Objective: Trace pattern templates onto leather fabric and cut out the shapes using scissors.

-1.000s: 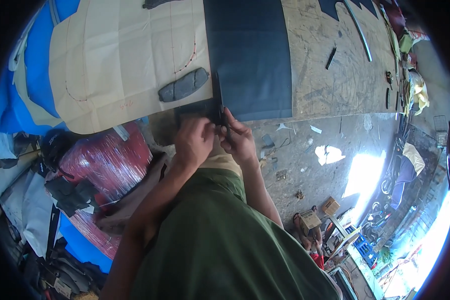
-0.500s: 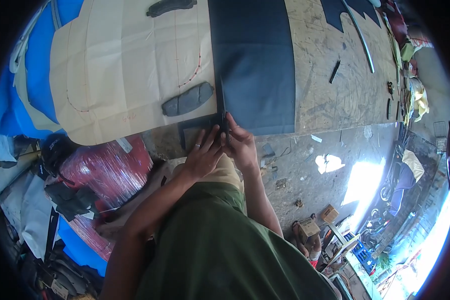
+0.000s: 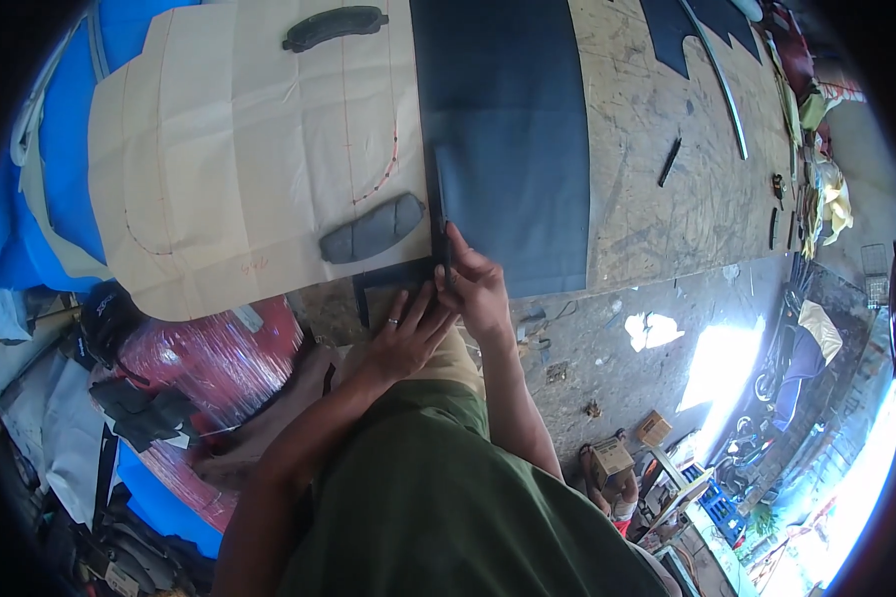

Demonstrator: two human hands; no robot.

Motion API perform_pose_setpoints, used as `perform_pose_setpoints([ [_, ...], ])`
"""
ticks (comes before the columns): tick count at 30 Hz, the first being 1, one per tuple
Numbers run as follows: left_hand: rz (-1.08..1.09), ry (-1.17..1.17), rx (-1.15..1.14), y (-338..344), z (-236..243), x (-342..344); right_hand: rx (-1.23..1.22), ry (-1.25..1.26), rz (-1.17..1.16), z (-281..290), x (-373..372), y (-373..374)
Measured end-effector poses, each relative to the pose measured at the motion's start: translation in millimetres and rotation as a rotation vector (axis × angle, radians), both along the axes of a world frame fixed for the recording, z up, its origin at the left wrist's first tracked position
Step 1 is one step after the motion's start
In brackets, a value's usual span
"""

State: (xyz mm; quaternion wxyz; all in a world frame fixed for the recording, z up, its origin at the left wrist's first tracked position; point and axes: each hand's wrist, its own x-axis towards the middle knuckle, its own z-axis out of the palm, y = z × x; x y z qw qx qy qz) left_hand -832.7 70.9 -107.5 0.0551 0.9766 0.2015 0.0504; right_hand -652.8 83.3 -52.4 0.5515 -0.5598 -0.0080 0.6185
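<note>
My right hand is closed on dark scissors, blades pointing away from me along the seam between cream pattern paper and black sheet material. My left hand lies with fingers stretched on a dark flap hanging at the table's near edge, just left of the right hand. A dark slab weight rests on the paper near the seam, and a curved one farther back. The paper bears red marked lines.
The worn wooden table holds a metal strip and small tools. At left lie blue sheeting and a plastic-wrapped red bundle. A floor with scraps lies right; another person's legs show beside boxes.
My left hand has moved lower, its fingers going from curled to stretched. My right hand stays on the scissors at the seam. The table and paper appear lower in the picture.
</note>
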Motion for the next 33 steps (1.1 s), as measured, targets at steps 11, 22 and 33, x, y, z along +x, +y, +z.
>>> perform_pose_setpoints([
  [11, 0.003, 0.016, 0.045, 0.9, 2.0, 1.1, 0.054, 0.058, -0.017, -12.4, 15.6, 40.3],
  [22, -0.017, 0.012, -0.022, 8.5, 12.3, 2.7, 0.08, 0.022, 0.021, -17.6, 32.9, 86.5],
  [33, -0.053, 0.034, -0.113, 16.4, 22.7, 3.1, 0.13, 0.091, -0.068, -17.3, 45.3, 132.5],
])
